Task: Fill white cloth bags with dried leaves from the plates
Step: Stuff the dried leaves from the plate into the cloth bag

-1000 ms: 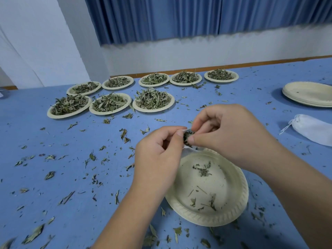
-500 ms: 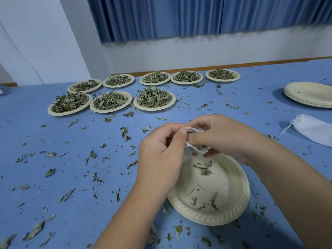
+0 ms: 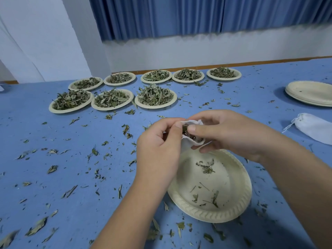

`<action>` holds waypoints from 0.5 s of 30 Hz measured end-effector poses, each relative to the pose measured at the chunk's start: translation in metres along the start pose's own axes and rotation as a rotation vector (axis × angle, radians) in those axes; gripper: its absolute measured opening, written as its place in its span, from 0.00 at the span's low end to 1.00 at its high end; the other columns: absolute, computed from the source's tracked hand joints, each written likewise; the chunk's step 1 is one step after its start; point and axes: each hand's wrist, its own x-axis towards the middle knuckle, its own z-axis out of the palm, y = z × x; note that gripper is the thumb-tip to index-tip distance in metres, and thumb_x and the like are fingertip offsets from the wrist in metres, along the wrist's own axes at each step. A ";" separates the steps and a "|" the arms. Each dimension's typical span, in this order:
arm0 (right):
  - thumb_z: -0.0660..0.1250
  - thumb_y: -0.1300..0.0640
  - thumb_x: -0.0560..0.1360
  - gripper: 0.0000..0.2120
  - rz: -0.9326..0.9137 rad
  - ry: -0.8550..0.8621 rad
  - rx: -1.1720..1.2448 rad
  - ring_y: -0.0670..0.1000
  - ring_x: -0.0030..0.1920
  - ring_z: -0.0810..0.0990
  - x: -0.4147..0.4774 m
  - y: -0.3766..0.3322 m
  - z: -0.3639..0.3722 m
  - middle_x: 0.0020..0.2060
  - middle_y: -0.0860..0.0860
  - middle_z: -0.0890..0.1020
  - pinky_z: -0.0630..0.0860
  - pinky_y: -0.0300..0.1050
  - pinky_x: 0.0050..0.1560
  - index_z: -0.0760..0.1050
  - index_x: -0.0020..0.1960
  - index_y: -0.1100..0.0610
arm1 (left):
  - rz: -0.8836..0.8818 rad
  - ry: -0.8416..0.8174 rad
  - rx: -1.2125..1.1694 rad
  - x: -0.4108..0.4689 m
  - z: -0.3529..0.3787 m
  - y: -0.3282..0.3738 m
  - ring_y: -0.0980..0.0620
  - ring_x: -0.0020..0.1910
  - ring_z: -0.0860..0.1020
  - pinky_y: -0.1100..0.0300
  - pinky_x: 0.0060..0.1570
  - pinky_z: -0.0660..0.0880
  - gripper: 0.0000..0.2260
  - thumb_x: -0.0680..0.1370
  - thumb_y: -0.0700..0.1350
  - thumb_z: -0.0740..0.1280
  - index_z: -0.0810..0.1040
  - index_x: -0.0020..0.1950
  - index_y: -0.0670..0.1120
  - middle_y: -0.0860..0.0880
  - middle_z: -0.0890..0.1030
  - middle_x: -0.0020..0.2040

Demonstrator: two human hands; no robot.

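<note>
**A:** Start broad. What's on the tabletop (image 3: 53,177)?

**B:** It's a blue surface strewn with bits of leaf. Eight full plates (image 3: 155,107) sit in two rows at the far side. A stack of empty plates (image 3: 309,93) is far right, and a second bag (image 3: 314,128), plump with its drawstring trailing, lies just nearer than the stack. The near plate (image 3: 224,186) is under the hands and holds only scraps.

**A:** And the hands?

**B:** Both are on the white cloth bag (image 3: 186,143), held up over the far edge of the near plate. The left hand (image 3: 158,151) pinches the bag's mouth between thumb and fingers. The right hand (image 3: 230,133) has its fingers curled beneath the cloth and its thumb at the opening.

**A:** How would the bag handle?

**B:** Soft and limp, I'd judge, with hardly any weight. It won't stay open alone, so the hem of the mouth is the place to hold, at two opposite spots.

**A:** The dried leaves (image 3: 188,135)?

**B:** Dark bits show in the mouth. They look brittle and featherlight. A hard squeeze would likely crumble them, and a loose pinch sheds, as the litter suggests. Small pinches, pushed in gently.
</note>
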 end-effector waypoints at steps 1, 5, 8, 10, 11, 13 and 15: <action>0.72 0.54 0.72 0.08 0.009 -0.014 0.047 0.52 0.42 0.85 -0.001 0.000 -0.004 0.41 0.48 0.84 0.81 0.42 0.41 0.82 0.52 0.52 | -0.003 0.013 0.000 0.000 -0.001 -0.001 0.61 0.31 0.76 0.69 0.32 0.72 0.12 0.79 0.42 0.66 0.83 0.41 0.55 0.56 0.82 0.32; 0.71 0.59 0.73 0.04 0.057 0.014 0.091 0.52 0.38 0.84 -0.001 -0.002 -0.006 0.35 0.52 0.83 0.80 0.40 0.37 0.81 0.47 0.58 | -0.008 0.026 -0.011 0.000 0.000 -0.001 0.60 0.29 0.73 0.68 0.31 0.71 0.12 0.79 0.43 0.66 0.84 0.40 0.56 0.55 0.79 0.30; 0.73 0.60 0.71 0.05 0.083 0.033 0.080 0.47 0.32 0.80 0.001 -0.002 0.003 0.32 0.52 0.81 0.77 0.38 0.33 0.78 0.42 0.60 | -0.006 -0.019 -0.001 -0.002 0.001 0.001 0.58 0.30 0.74 0.65 0.32 0.72 0.14 0.79 0.42 0.66 0.83 0.41 0.59 0.56 0.80 0.31; 0.75 0.61 0.68 0.07 0.071 0.092 0.067 0.46 0.28 0.77 0.002 -0.003 0.009 0.28 0.51 0.79 0.74 0.37 0.30 0.77 0.38 0.59 | -0.001 -0.033 0.000 -0.003 0.002 0.002 0.59 0.31 0.75 0.66 0.33 0.73 0.14 0.79 0.42 0.66 0.83 0.41 0.59 0.55 0.81 0.33; 0.75 0.62 0.67 0.07 0.062 0.139 0.039 0.46 0.26 0.76 0.003 -0.003 0.012 0.26 0.50 0.78 0.73 0.37 0.28 0.76 0.36 0.58 | -0.003 -0.038 0.001 -0.003 0.002 0.002 0.60 0.32 0.76 0.66 0.34 0.73 0.13 0.79 0.42 0.66 0.83 0.41 0.59 0.55 0.82 0.34; 0.72 0.64 0.66 0.07 0.045 0.255 -0.118 0.46 0.24 0.72 0.008 -0.002 0.019 0.23 0.48 0.74 0.68 0.37 0.27 0.75 0.33 0.56 | -0.015 -0.055 -0.007 -0.005 0.004 0.003 0.61 0.35 0.78 0.67 0.36 0.75 0.12 0.78 0.42 0.66 0.84 0.40 0.56 0.55 0.83 0.36; 0.68 0.64 0.66 0.08 0.044 0.344 -0.294 0.46 0.24 0.69 0.015 -0.001 0.024 0.20 0.45 0.71 0.65 0.38 0.27 0.73 0.30 0.54 | -0.024 -0.079 -0.016 -0.007 0.007 0.003 0.61 0.36 0.78 0.67 0.38 0.76 0.11 0.78 0.42 0.67 0.85 0.40 0.55 0.55 0.83 0.37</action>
